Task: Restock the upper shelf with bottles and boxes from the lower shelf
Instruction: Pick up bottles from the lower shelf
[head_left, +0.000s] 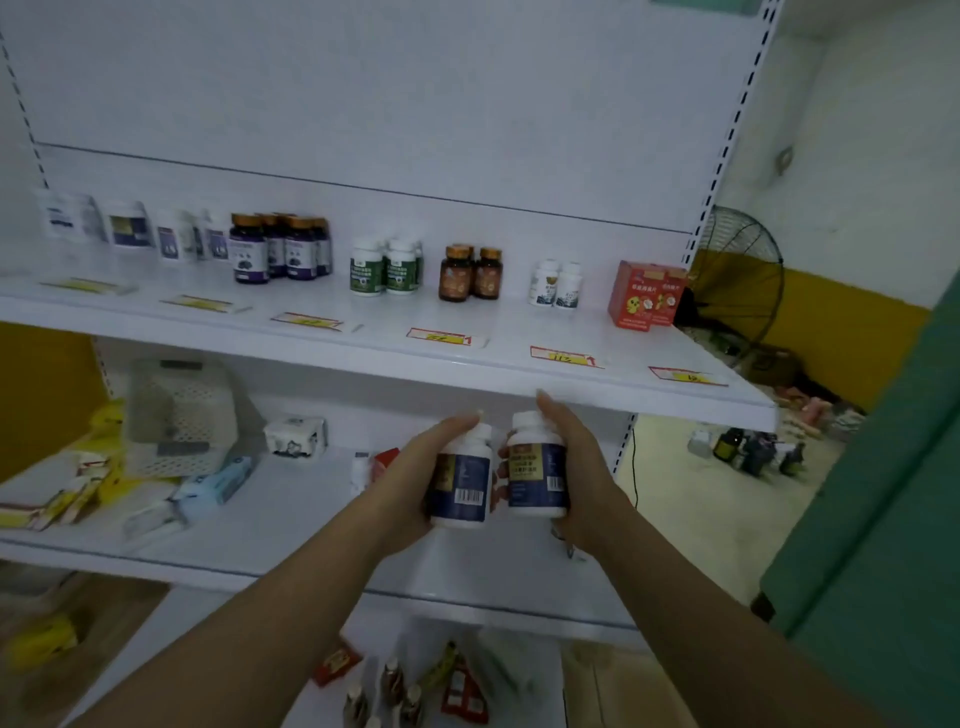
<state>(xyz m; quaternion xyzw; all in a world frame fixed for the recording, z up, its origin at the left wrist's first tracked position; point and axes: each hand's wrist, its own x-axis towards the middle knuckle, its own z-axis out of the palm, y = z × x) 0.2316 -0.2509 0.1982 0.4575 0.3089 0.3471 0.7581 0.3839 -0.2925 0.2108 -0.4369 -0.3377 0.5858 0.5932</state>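
Note:
My left hand (410, 483) grips a white bottle with a dark blue label (463, 480). My right hand (582, 478) grips a second white bottle with a dark blue label (536, 467). Both bottles are upright, side by side, just below the front edge of the upper shelf (467, 358). On that shelf stand two matching white bottles (556, 285), a red box (647, 295), brown bottles (470, 273), green-labelled bottles (387, 267) and dark purple-labelled bottles (280, 248). The lower shelf (291, 525) lies behind my hands.
A white plastic basket (179, 415), a small white box (296, 435) and loose packets (78, 483) lie on the lower shelf's left. More bottles and red boxes (415, 686) sit on the bottom level. A standing fan (737, 275) is right of the rack.

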